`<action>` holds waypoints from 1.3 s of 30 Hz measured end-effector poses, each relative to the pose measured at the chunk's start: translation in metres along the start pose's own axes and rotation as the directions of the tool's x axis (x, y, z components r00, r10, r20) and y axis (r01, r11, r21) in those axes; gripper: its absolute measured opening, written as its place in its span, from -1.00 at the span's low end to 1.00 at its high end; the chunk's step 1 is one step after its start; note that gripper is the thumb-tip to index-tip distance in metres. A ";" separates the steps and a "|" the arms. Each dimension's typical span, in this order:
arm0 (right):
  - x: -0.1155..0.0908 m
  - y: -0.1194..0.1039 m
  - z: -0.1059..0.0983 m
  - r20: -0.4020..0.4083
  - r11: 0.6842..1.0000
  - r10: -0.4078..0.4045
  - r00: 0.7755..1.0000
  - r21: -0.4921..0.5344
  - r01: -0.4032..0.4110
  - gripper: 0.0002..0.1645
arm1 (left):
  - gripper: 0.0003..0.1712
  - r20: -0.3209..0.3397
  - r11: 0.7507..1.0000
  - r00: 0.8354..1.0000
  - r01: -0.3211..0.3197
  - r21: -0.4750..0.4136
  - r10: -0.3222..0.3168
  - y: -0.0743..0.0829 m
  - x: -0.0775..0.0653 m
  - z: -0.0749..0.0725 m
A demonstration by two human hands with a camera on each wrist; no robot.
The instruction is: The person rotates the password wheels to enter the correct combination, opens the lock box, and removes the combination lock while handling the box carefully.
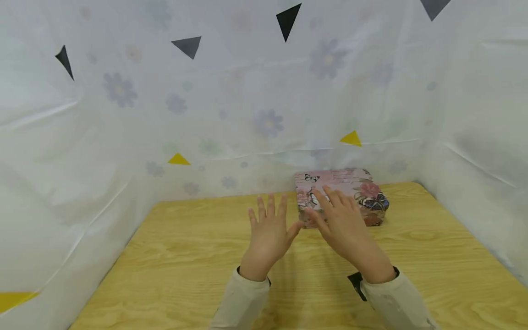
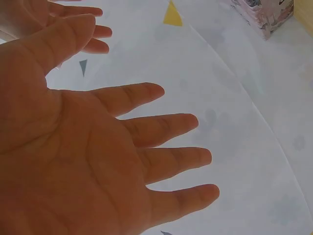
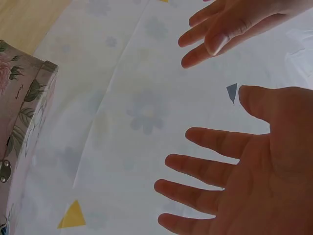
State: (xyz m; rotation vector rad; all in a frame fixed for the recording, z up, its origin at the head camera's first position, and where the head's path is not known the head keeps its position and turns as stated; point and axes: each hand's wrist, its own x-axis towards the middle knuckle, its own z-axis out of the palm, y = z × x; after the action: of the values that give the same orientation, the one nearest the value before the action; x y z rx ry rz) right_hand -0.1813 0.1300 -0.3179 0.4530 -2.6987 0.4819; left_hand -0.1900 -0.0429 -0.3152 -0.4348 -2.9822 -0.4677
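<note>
Both hands are raised with fingers straight and spread, holding nothing. In the head view the left hand (image 1: 270, 236) is near the middle, left of a pink box (image 1: 338, 176) printed with roses and butterflies. The right hand (image 1: 344, 224) overlaps the front of that box in this view, hiding part of it. The left palm (image 2: 83, 147) fills much of the left wrist view, thumb apart from the fingers. In the right wrist view the right palm (image 3: 259, 181) shows likewise, and the box (image 3: 24, 107) stands at the left edge with a small metal clasp on its side.
A wood-grain table (image 1: 185, 256) spreads beneath the hands. White sheeting with faded flowers (image 1: 268, 123) encloses its back and sides, bearing black, grey and yellow triangles (image 1: 179, 159). A black piece (image 1: 356, 285) shows beside the right sleeve (image 1: 396, 298).
</note>
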 end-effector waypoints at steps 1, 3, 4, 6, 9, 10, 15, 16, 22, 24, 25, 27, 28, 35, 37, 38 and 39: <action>0.001 0.000 0.002 0.000 1.000 -0.002 1.000 0.006 0.002 -0.30 | -0.16 -0.003 1.000 1.000 -0.001 0.004 0.001 0.000 0.001 0.000; 0.003 0.000 0.004 -0.002 1.000 -0.009 1.000 0.016 0.009 -0.31 | -0.17 -0.011 1.000 1.000 -0.005 0.007 0.005 -0.001 0.001 0.000; 0.004 0.000 0.006 -0.005 1.000 -0.014 1.000 0.022 0.014 -0.31 | -0.17 -0.014 1.000 1.000 -0.004 0.007 0.004 -0.001 0.002 0.000; 0.006 -0.001 0.008 -0.008 0.999 -0.023 1.000 0.028 0.024 -0.31 | -0.19 -0.020 1.000 1.000 -0.002 -0.003 0.002 -0.002 0.003 -0.001; 0.009 0.000 0.012 -0.019 0.999 -0.039 0.999 0.027 0.039 -0.32 | -0.20 -0.033 1.000 0.999 -0.001 -0.023 0.000 -0.004 0.004 -0.002; 0.009 0.000 0.013 -0.024 0.999 -0.043 0.999 0.027 0.044 -0.33 | -0.21 -0.035 1.000 0.999 0.000 -0.028 -0.001 -0.004 0.004 -0.002; 0.012 0.001 0.015 -0.044 0.998 -0.056 0.997 0.033 0.058 -0.36 | -0.23 -0.087 0.998 0.996 -0.033 -0.051 0.028 -0.005 0.007 0.002; 0.012 0.001 0.015 -0.047 0.998 -0.057 0.997 0.036 0.059 -0.37 | -0.24 -0.103 0.998 0.994 -0.042 -0.049 0.036 -0.004 0.008 0.003; 0.014 0.010 0.012 -0.111 0.998 -0.061 0.992 0.020 0.063 -0.43 | -0.29 -0.178 0.996 0.981 -0.083 -0.024 0.078 0.005 0.013 0.008; 0.014 0.014 0.010 -0.125 0.998 -0.049 0.991 0.024 0.052 -0.44 | -0.29 -0.178 0.996 0.980 -0.089 -0.009 0.086 0.009 0.015 0.009; 0.013 0.016 0.010 -0.129 0.999 -0.041 0.991 0.025 0.044 -0.44 | -0.29 -0.176 0.996 0.980 -0.091 -0.003 0.089 0.011 0.016 0.010; 0.013 0.019 0.009 -0.134 0.999 -0.027 0.991 0.037 0.032 -0.45 | -0.31 -0.178 0.996 0.980 -0.094 0.008 0.093 0.014 0.018 0.011; 0.012 0.021 0.009 -0.138 0.999 -0.020 0.990 0.044 0.026 -0.46 | -0.31 -0.178 0.996 0.980 -0.093 0.010 0.093 0.016 0.019 0.012; 0.011 0.028 0.010 -0.118 0.990 0.059 0.991 0.136 -0.042 -0.49 | -0.36 -0.193 0.996 0.977 -0.091 0.004 0.090 0.023 0.028 0.022; 0.011 0.030 0.009 -0.091 0.983 0.100 0.991 0.162 -0.084 -0.49 | -0.36 -0.180 0.997 0.980 -0.082 0.010 0.082 0.025 0.031 0.025; 0.011 0.031 0.009 -0.076 0.980 0.119 0.990 0.172 -0.105 -0.49 | -0.36 -0.172 0.997 0.982 -0.078 0.012 0.079 0.026 0.032 0.026; 0.012 0.032 0.009 -0.064 0.976 0.135 0.989 0.178 -0.122 -0.49 | -0.36 -0.163 0.997 0.984 -0.074 0.011 0.075 0.027 0.033 0.028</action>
State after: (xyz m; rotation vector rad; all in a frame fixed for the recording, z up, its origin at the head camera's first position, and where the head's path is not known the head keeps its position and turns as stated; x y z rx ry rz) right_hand -0.2057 0.1520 -0.3295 0.2999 -2.6345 0.7603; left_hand -0.2149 -0.0007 -0.3296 -0.4812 -2.7979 -0.4654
